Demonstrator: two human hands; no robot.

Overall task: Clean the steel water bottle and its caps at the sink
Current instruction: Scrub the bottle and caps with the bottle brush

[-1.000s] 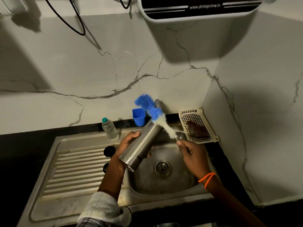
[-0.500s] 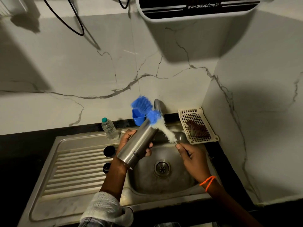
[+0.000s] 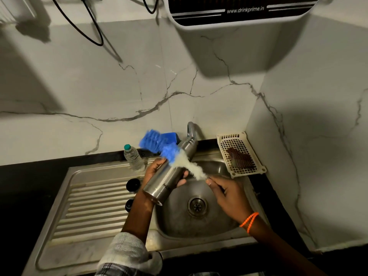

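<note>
My left hand (image 3: 157, 172) grips the steel water bottle (image 3: 169, 176) round its middle and holds it tilted over the sink basin (image 3: 199, 222), neck up toward the tap (image 3: 191, 129). In my right hand (image 3: 229, 194) is the handle of a blue and white bottle brush (image 3: 171, 154), whose bristles lie across the outside of the bottle's upper part. Two black caps stand on the draining board left of the basin, a larger one (image 3: 133, 184) and a smaller one (image 3: 129, 204).
A small clear plastic bottle (image 3: 133, 158) with a green cap stands at the sink's back edge. A blue cup (image 3: 169, 136) sits behind the brush. A cream perforated basket (image 3: 240, 154) with a brown scrubber is to the right. A water purifier (image 3: 239, 10) hangs above.
The brush has slid down and left across the bottle's outside. The bottle has shifted a little while staying tilted in my left hand.
</note>
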